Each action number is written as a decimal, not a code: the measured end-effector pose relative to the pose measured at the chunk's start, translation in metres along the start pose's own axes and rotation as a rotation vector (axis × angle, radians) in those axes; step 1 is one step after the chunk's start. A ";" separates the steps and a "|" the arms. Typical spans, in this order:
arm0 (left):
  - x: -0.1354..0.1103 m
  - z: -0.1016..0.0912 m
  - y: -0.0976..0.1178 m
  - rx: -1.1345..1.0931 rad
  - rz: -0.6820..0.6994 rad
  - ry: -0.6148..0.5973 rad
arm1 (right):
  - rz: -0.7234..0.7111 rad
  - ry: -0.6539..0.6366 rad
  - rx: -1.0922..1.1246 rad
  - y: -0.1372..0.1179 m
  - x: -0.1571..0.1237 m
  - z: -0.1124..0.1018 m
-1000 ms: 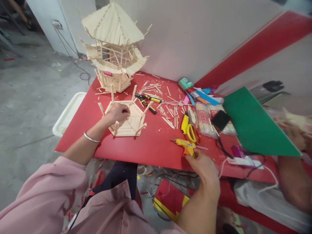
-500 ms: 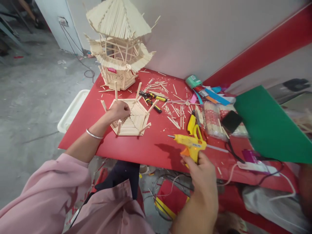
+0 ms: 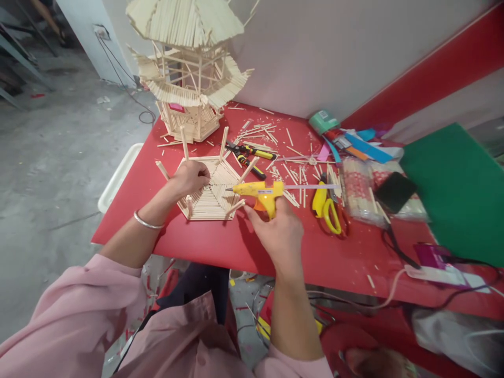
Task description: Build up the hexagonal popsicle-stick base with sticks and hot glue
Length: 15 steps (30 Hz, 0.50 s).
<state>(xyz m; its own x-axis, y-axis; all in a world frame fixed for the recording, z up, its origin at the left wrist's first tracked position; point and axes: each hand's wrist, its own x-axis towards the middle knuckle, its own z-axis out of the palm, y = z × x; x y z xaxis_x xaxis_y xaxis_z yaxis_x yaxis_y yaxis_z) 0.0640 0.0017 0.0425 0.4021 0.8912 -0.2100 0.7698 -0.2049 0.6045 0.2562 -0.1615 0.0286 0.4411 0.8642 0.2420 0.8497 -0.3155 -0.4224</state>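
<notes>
My right hand point(image 3: 281, 231) grips a yellow hot glue gun point(image 3: 262, 191) with a clear glue stick point(image 3: 311, 186) out of its back. The nozzle points left over a hexagonal base made of wooden sticks point(image 3: 220, 202), which has upright stick posts at its corners. Over the left part of this base is my left hand point(image 3: 191, 178), its fingers pinched together near the centre. Whatever those fingers hold, if anything, is hidden. Behind the base stands a tall stick pagoda point(image 3: 192, 89) with tiered roofs.
On the red table point(image 3: 212, 244) lie black-and-yellow pliers point(image 3: 250, 160), yellow-handled scissors point(image 3: 331, 215), loose sticks point(image 3: 262, 131) and bagged sticks point(image 3: 358, 191). A black phone-like object point(image 3: 396, 191), a green board point(image 3: 460, 194) and a power strip point(image 3: 437, 273) are at the right. Cables hang below the edge.
My right hand has brought the glue gun leftward and up, from beside the scissors to over the base. My left hand stays at the base's centre. The view has shifted slightly.
</notes>
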 end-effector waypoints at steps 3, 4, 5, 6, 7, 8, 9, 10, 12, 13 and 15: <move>-0.002 0.000 0.001 0.032 -0.017 0.029 | -0.132 0.039 -0.141 -0.008 0.007 0.013; -0.002 0.001 0.002 0.044 -0.022 0.040 | -0.165 0.041 -0.169 -0.010 0.009 0.017; -0.002 0.001 0.002 0.059 -0.023 0.050 | -0.193 0.042 -0.194 -0.010 0.011 0.020; -0.002 0.002 0.002 0.076 -0.022 0.055 | -0.219 0.040 -0.216 -0.011 0.013 0.022; -0.002 0.003 0.002 0.095 -0.021 0.058 | -0.243 0.034 -0.235 -0.011 0.016 0.024; -0.002 0.003 0.002 0.113 -0.020 0.057 | -0.267 0.025 -0.250 -0.011 0.019 0.026; -0.001 0.004 0.002 0.130 -0.024 0.052 | -0.289 0.015 -0.262 -0.010 0.022 0.028; 0.000 0.004 0.002 0.145 -0.027 0.046 | -0.309 0.006 -0.270 -0.010 0.025 0.030; 0.001 0.005 0.001 0.175 -0.033 0.033 | -0.342 -0.004 -0.282 -0.010 0.032 0.035; 0.001 0.005 0.001 0.189 -0.035 0.030 | -0.354 -0.003 -0.285 -0.011 0.035 0.037; 0.002 0.005 0.000 0.208 -0.039 0.031 | -0.378 0.001 -0.283 -0.012 0.039 0.042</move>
<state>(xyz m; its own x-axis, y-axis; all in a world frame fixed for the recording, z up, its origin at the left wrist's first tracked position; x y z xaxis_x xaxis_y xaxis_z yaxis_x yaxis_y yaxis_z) 0.0676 0.0013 0.0381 0.3573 0.9115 -0.2040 0.8715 -0.2467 0.4238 0.2512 -0.1072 0.0065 0.0856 0.9386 0.3341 0.9961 -0.0729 -0.0502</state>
